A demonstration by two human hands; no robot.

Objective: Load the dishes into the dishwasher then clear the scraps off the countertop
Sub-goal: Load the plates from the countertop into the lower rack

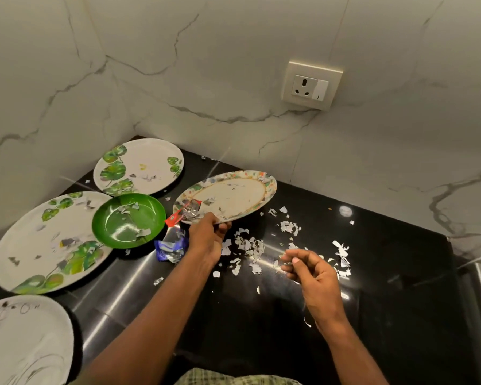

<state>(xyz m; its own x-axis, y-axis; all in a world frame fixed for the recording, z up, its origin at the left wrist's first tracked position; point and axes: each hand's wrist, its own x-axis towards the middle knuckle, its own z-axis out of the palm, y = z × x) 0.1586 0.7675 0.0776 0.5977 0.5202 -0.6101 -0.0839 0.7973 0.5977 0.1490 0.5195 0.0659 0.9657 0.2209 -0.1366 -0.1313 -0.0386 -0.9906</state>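
Both hands work over the dark polished table: the left hand (206, 232) grips the near rim of the oval plate (231, 194), fingers curled under the edge and thumb on top, with the plate tilted so its far edge rides higher than the held one. Its long axis runs from lower left to upper right, away from the person, so the left hand is plainly the nearer and already has it; loading it would call for a carry away from the wall. Across the plate's near-left end lie a red-tipped foil wrapper (185, 213) and a few paper bits. The right hand (310, 269) hangs just right of centre, fingers loosely curled, thumb and forefinger nearly meeting; whether they pinch a scrap I cannot tell. Between and beyond the hands, torn white paper scraps (250, 250) are strewn on the glossy black stone. A crumpled blue wrapper (170, 250) sits beside the left wrist. Further left stand a shiny green bowl (128, 220), two round leaf-printed plates (139, 165) (47, 243) and a white plate (25, 340), all smooth, flat and littered.
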